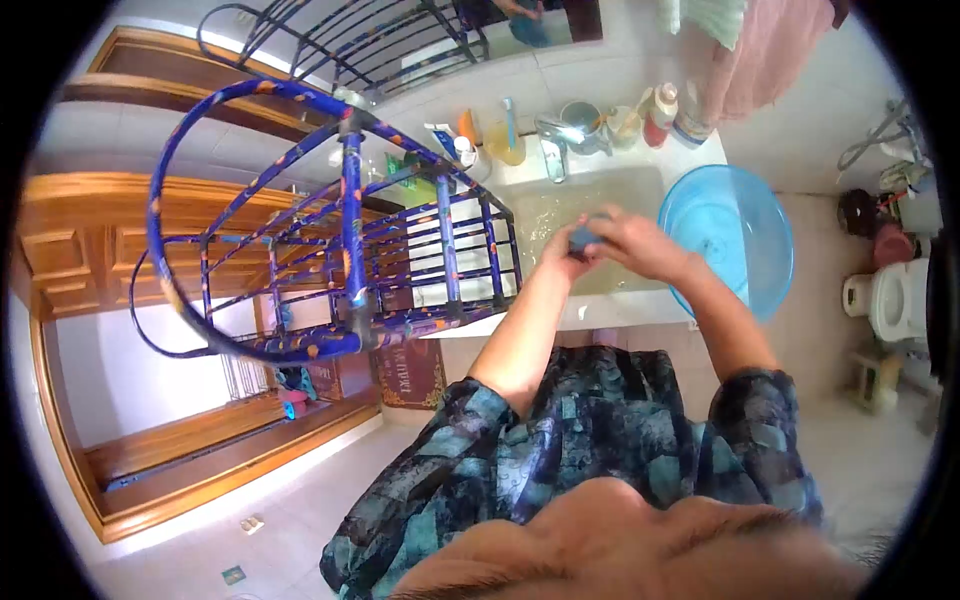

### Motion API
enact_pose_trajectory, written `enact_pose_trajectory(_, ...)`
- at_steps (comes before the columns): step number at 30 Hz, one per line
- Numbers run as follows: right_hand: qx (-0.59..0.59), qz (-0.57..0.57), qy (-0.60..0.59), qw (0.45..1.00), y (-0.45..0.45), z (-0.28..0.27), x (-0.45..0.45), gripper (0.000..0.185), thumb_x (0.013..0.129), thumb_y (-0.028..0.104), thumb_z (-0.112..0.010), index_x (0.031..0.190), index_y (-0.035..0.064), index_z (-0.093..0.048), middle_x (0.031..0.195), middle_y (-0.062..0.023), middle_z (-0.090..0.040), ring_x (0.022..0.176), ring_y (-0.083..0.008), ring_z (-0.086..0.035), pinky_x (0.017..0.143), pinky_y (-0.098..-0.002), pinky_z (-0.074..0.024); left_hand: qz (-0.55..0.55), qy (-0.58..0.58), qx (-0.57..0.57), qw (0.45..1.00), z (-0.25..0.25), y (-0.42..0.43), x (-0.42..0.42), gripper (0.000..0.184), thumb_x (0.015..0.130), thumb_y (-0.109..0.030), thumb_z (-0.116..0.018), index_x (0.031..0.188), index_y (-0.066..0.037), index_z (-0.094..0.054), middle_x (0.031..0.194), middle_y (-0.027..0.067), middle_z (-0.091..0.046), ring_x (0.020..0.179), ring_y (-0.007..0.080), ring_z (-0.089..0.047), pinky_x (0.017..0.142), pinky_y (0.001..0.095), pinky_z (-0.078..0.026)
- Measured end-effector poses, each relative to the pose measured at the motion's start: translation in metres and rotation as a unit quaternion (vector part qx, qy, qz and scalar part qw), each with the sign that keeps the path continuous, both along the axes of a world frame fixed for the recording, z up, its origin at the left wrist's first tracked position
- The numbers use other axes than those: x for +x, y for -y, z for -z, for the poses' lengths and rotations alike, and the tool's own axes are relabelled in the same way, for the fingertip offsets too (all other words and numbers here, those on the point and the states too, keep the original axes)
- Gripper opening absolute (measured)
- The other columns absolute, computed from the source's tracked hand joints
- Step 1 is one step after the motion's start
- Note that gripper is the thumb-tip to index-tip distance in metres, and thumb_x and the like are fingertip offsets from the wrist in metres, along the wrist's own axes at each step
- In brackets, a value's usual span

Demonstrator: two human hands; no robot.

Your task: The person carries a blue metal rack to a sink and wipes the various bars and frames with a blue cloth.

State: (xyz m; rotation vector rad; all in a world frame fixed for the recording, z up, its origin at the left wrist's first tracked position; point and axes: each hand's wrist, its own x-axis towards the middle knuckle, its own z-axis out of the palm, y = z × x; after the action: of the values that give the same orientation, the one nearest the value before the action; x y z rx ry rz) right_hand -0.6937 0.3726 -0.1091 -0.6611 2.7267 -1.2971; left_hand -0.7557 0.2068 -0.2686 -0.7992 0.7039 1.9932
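Observation:
Over the water-filled sink (622, 192), both hands come together around a small dark blue-grey object (583, 238) whose kind I cannot make out. My left hand (566, 254) curls around its lower side. From the right, my right hand (638, 243) lies over it with bent fingers. Most of the object is hidden by the fingers. A chrome faucet (553, 158) stands at the back of the sink, beyond the hands.
A blue plastic basin (775, 245) sits right of the sink. A blue patterned rack (352, 215) stands on the left. Cups (580, 118), a red-labelled bottle (661, 115) and a toothbrush cup (505, 145) line the back ledge. A pink towel (765, 70) hangs above.

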Motion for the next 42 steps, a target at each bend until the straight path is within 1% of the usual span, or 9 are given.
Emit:
enact_pose_trajectory(5, -0.287, 0.124, 0.252, 0.916, -0.034, 0.029, -0.042, 0.035, 0.094, 0.03, -0.056, 0.124, 0.0138, -0.054, 0.113, -0.0096, -0.06, 0.101, -0.0235, -0.061, 0.081, -0.0381, -0.0497, 0.068, -0.031, 0.137, 0.988, -0.127, -0.011, 0.024, 0.07, 0.078, -0.062, -0.06, 0.12, -0.005, -0.052, 0.112, 0.0163, -0.057, 0.098, 0.0319, -0.058, 0.092, 0.0539, -0.05)
enact_pose_trajectory(9, -0.617, 0.183, 0.372, 0.669, 0.012, 0.121, -0.038, 0.042, 0.093, 0.029, -0.058, 0.133, 0.0151, -0.049, 0.109, -0.0055, -0.059, 0.099, -0.0189, -0.06, 0.082, -0.0336, -0.0499, -0.022, -0.04, 0.182, 0.982, -0.122, -0.028, 0.022, 0.063, 0.08, -0.052, -0.068, 0.116, -0.003, -0.053, 0.11, 0.0155, -0.057, 0.099, 0.0309, -0.057, 0.089, 0.0482, -0.053)
enact_pose_trajectory(13, -0.755, 0.147, 0.355, 0.531, 0.061, 0.111, -0.028, 0.046, 0.093, 0.029, -0.059, 0.135, 0.0159, -0.048, 0.104, -0.0045, -0.058, 0.096, -0.0184, -0.059, 0.081, -0.0322, -0.0499, -0.081, 0.109, 0.547, 0.826, -0.127, -0.024, 0.025, 0.051, 0.086, -0.039, -0.066, 0.121, -0.004, -0.051, 0.124, 0.0156, -0.049, 0.105, 0.0313, -0.056, 0.091, 0.0412, -0.053)
enact_pose_trajectory(20, -0.673, 0.016, 0.314, 0.669, 0.037, 0.021, -0.069, 0.051, 0.091, 0.03, -0.062, 0.138, 0.0174, -0.045, 0.096, -0.0028, -0.055, 0.09, -0.0174, -0.057, 0.079, -0.0298, -0.05, -0.114, -0.078, 0.406, 0.904, -0.15, -0.018, 0.035, 0.049, 0.092, -0.033, -0.057, 0.127, -0.001, -0.045, 0.102, 0.014, -0.06, 0.122, 0.0356, -0.049, 0.104, 0.0482, -0.043)
enact_pose_trajectory(24, -0.464, 0.011, 0.381, 0.799, 0.02, -0.035, -0.079, 0.049, 0.091, 0.03, -0.063, 0.136, 0.0176, -0.048, 0.09, -0.001, -0.051, 0.083, -0.0134, -0.053, 0.073, -0.0272, -0.0483, 0.012, -0.081, 0.282, 0.956, -0.139, -0.007, 0.016, 0.025, 0.088, -0.021, -0.063, 0.104, -0.006, -0.051, 0.079, 0.0049, -0.053, 0.076, 0.0182, -0.057, 0.076, 0.0345, -0.053)
enact_pose_trajectory(29, -0.237, -0.006, 0.33, 0.914, 0.024, -0.029, -0.099, 0.036, 0.093, 0.035, -0.059, 0.122, 0.0135, -0.059, 0.092, 0.0003, -0.055, 0.079, -0.0116, -0.05, 0.072, -0.028, -0.0471, 0.115, -0.201, -0.029, 0.972, -0.146, -0.011, 0.012, 0.012, 0.082, -0.013, -0.063, 0.089, -0.011, -0.052, 0.068, 0.0002, -0.049, 0.053, 0.0084, -0.044, 0.041, 0.0249, -0.028)
enact_pose_trajectory(33, 0.021, 0.087, 0.193, 0.977, 0.037, 0.006, -0.111, 0.044, 0.091, 0.044, -0.056, 0.107, 0.0042, -0.065, 0.091, -0.0137, -0.066, 0.083, -0.025, -0.062, 0.077, -0.0378, -0.0498, 0.195, -0.327, -0.307, 0.872, -0.141, -0.025, 0.011, 0.013, 0.078, -0.015, -0.062, 0.086, -0.006, -0.059, 0.072, 0.0078, -0.059, 0.056, 0.0161, -0.055, 0.044, 0.0329, -0.037)
enact_pose_trajectory(36, 0.102, 0.16, 0.123, 0.974, 0.048, 0.017, -0.107, 0.045, 0.088, 0.042, -0.055, 0.098, -0.0004, -0.067, 0.089, -0.0253, -0.066, 0.086, -0.0397, -0.064, 0.08, -0.0453, -0.0499, 0.133, -0.612, -0.408, 0.664, -0.084, -0.034, 0.005, 0.021, 0.081, -0.018, -0.059, 0.096, -0.004, -0.063, 0.086, 0.0165, -0.067, 0.074, 0.0298, -0.065, 0.06, 0.0422, -0.047)
enact_pose_trajectory(42, 0.132, 0.28, 0.144, 0.94, 0.058, 0.064, -0.106, 0.038, 0.085, 0.035, -0.06, 0.09, -0.0016, -0.068, 0.093, -0.0263, -0.065, 0.089, -0.0414, -0.063, 0.081, -0.0465, -0.0495, 0.221, -0.562, -0.525, 0.6, -0.076, -0.029, 0.022, 0.029, 0.083, -0.026, -0.061, 0.102, -0.005, -0.063, 0.095, 0.0164, -0.068, 0.089, 0.039, -0.064, 0.075, 0.045, -0.05)
